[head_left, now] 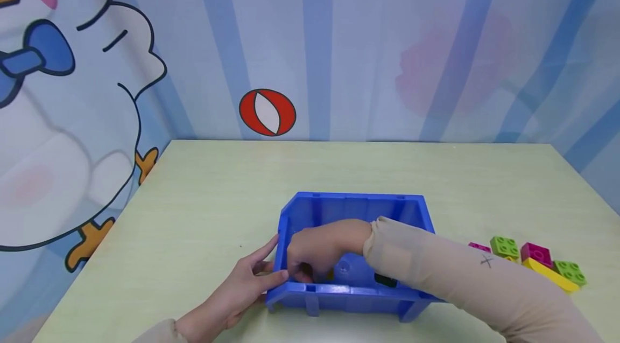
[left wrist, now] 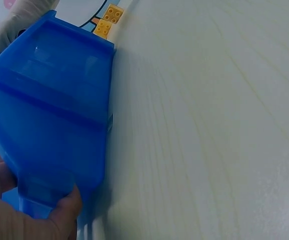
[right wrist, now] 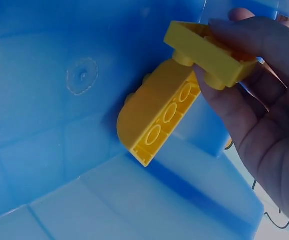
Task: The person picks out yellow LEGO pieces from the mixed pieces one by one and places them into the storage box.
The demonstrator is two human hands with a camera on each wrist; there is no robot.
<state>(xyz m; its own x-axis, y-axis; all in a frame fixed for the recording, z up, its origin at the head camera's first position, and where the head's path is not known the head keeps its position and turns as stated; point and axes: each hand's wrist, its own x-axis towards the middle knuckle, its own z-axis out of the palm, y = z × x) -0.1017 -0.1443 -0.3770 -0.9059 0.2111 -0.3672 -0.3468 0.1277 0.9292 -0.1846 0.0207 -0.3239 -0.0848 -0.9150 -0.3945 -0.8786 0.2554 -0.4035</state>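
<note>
At the blue box's left side, the left hand (head_left: 244, 284) has its thumb and fingers pinching the edge of the blue box (head_left: 356, 289). That seems a good grip. I think it should be firm but soft, so the box does not slide on the bench (head_left: 218, 187).

Inside the box, near its left wall, the right hand (head_left: 315, 250) is squeezing a small yellow block (right wrist: 204, 53) between thumb and fingers. It would help to keep the pinch even and not bump the box's walls. The small block's bumps face the round-ended yellow block (right wrist: 157, 92), also inside the box. Its hollow side faces away from that one. Its side that shows slants toward the palm. The thumb hides some, so I cannot tell which way is longest, or if the two blocks touch.

The round-ended block is long. It slants too, with its hollow side turned away from the round mark in the box.

Right of the box are a green block (head_left: 505, 246), a dark pink block (head_left: 536, 253) and a long yellow block (head_left: 549, 274).
</note>
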